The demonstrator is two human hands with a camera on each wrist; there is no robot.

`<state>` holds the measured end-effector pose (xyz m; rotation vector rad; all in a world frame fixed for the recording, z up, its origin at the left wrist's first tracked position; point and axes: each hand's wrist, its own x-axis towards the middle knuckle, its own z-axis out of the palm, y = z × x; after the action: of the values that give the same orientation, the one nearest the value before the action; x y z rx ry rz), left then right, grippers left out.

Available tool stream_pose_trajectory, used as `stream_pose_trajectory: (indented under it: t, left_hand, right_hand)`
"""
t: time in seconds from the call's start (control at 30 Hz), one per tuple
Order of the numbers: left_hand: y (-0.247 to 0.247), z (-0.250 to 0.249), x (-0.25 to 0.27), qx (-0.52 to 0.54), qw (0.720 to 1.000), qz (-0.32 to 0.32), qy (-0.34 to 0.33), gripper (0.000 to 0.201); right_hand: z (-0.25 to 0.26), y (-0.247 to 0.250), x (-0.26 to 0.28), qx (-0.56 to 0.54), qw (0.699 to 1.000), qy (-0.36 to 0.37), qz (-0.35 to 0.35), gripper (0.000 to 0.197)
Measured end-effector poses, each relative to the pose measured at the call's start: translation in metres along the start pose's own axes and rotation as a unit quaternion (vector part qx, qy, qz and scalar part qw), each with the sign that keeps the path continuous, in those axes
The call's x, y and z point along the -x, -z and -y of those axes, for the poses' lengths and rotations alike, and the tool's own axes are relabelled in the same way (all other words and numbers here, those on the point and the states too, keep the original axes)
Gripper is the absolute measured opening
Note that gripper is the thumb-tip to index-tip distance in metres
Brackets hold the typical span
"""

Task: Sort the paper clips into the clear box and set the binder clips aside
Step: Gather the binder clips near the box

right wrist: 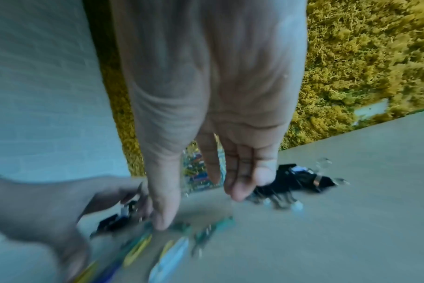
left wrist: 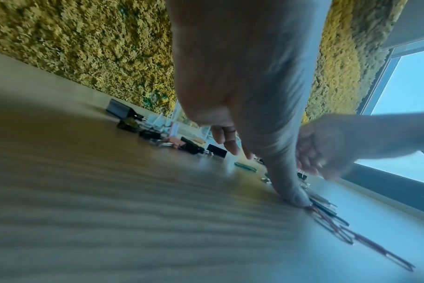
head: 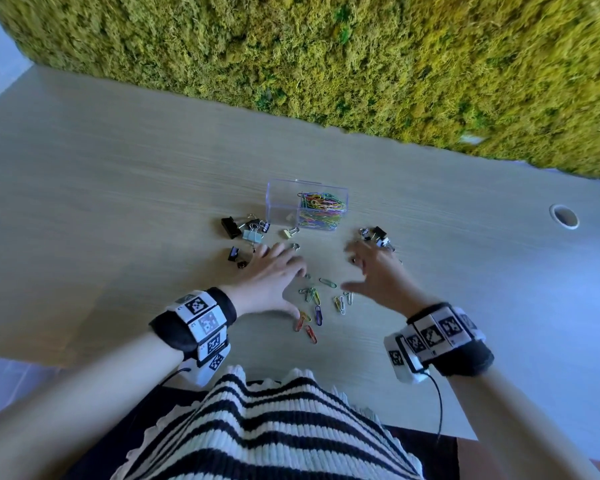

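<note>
A clear box (head: 306, 208) stands mid-table with a heap of coloured paper clips (head: 321, 211) in its right half. Loose paper clips (head: 317, 306) lie scattered between my hands. Several binder clips (head: 245, 232) sit left of the box, and another small group of binder clips (head: 378, 237) lies to its right. My left hand (head: 274, 275) lies flat and spread on the table, its thumb (left wrist: 294, 197) touching down beside red paper clips (left wrist: 337, 227). My right hand (head: 374, 271) hovers open, fingers spread, just short of the right binder clips (right wrist: 300, 180), holding nothing.
The pale wooden table (head: 118, 188) runs back to a moss wall (head: 326, 53). A round cable hole (head: 564, 216) sits at the far right. My striped top (head: 257, 427) hangs over the near edge.
</note>
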<state>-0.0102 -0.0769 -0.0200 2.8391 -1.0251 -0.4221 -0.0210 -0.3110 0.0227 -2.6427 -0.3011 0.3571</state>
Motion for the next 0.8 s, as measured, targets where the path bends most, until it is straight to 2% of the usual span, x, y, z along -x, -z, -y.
stream_pose_trajectory:
  t: [0.07, 0.1, 0.23, 0.3, 0.43, 0.53, 0.6, 0.67, 0.77, 0.8]
  left_hand:
    - [0.001, -0.003, -0.005, -0.010, 1.000, -0.025, 0.007, 0.074]
    - [0.002, -0.004, -0.008, -0.014, 0.999, -0.039, 0.013, 0.071]
    - [0.006, -0.006, -0.017, 0.006, 0.997, -0.071, 0.030, 0.059]
    - [0.008, -0.004, -0.016, 0.022, 0.996, -0.086, 0.015, 0.057]
    - [0.010, -0.004, 0.000, 0.031, 0.997, -0.070, -0.005, 0.076]
    - [0.008, -0.010, 0.008, -0.003, 1.000, -0.017, 0.001, 0.092]
    - [0.004, -0.015, 0.007, -0.037, 0.999, 0.002, -0.006, 0.093]
    - [0.001, -0.020, 0.002, -0.048, 0.999, -0.006, -0.011, 0.089]
    - [0.002, -0.021, -0.010, -0.033, 0.999, -0.040, 0.004, 0.079]
    - [0.003, -0.019, -0.013, -0.031, 0.998, -0.055, 0.008, 0.076]
  right_hand:
    - [-0.011, -0.015, 0.017, 0.043, 0.995, -0.049, 0.074, 0.067]
    - [-0.014, -0.022, 0.022, 0.050, 0.993, -0.062, 0.087, 0.064]
    - [-0.005, -0.038, 0.021, 0.038, 0.996, -0.050, 0.064, 0.038]
    - [0.006, -0.043, 0.013, 0.028, 0.999, -0.010, 0.043, 0.021]
    - [0.016, -0.045, 0.002, -0.022, 0.998, 0.052, 0.006, 0.018]
    - [0.008, -0.036, 0.004, -0.061, 0.998, 0.014, -0.009, 0.031]
    - [0.002, -0.030, 0.010, -0.054, 0.999, -0.005, -0.002, 0.041]
    - [0.003, -0.028, 0.019, -0.004, 1.000, -0.007, 0.022, 0.048]
    - [0.009, -0.032, 0.032, 0.103, 0.993, -0.005, 0.061, 0.077]
    - [0.012, -0.036, 0.033, 0.134, 0.989, -0.003, 0.065, 0.080]
